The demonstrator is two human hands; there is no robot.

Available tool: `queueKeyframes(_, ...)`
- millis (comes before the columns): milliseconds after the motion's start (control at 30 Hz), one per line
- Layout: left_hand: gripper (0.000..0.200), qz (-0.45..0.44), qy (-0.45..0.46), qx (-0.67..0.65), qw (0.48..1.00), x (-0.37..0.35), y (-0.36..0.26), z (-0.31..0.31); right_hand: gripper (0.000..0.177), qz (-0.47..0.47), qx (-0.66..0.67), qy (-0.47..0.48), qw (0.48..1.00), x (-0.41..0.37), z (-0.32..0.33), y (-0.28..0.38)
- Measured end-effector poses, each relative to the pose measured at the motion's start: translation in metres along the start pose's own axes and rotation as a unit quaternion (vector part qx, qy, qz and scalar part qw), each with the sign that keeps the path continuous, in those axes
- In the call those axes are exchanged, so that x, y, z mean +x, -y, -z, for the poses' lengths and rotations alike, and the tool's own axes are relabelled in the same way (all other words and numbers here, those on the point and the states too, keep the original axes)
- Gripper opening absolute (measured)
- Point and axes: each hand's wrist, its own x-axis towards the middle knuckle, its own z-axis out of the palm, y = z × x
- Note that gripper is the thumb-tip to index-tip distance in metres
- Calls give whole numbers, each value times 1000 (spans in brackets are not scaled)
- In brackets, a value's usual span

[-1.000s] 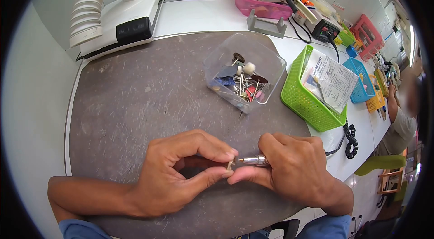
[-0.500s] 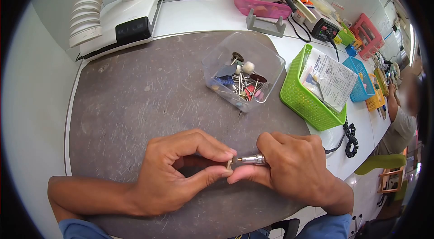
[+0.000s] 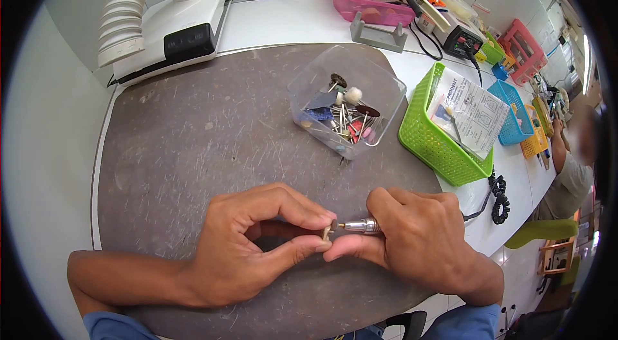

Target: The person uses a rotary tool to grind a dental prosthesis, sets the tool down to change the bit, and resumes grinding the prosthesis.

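Observation:
Between its thumb and fingertips, my left hand (image 3: 257, 243) pinches a small beige piece (image 3: 326, 234) too small to make out well. A silver rotary handpiece (image 3: 362, 226) is gripped in my right hand (image 3: 425, 237), its tip pointing left. A small grey-brown wheel-like bit (image 3: 335, 226) at that tip meets or nearly meets the piece. My right thumb reaches under the handpiece towards the left fingertips. Both hands are over the brown scratched mat (image 3: 187, 147). Beyond them stands a clear plastic container (image 3: 302, 82) with several burs, discs and polishing bits.
A green basket (image 3: 444, 153) with a printed packet stands right of the container. Behind are a grey stand (image 3: 376, 37), a pink basket (image 3: 373, 12) and a control box (image 3: 460, 37). A white unit with a hose (image 3: 174, 37) is back left. Another person (image 3: 566, 185) sits far right.

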Motion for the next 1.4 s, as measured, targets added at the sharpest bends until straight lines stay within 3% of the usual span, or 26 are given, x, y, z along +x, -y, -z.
queueKeyframes(1133,15,4,2,5,1000,0,0,0,62,7,13,15,1000,1,0,-1)
queueKeyframes(1400,19,70,8,-63,996,0,-4,-1,57,0,81,20,996,2,11,-7)
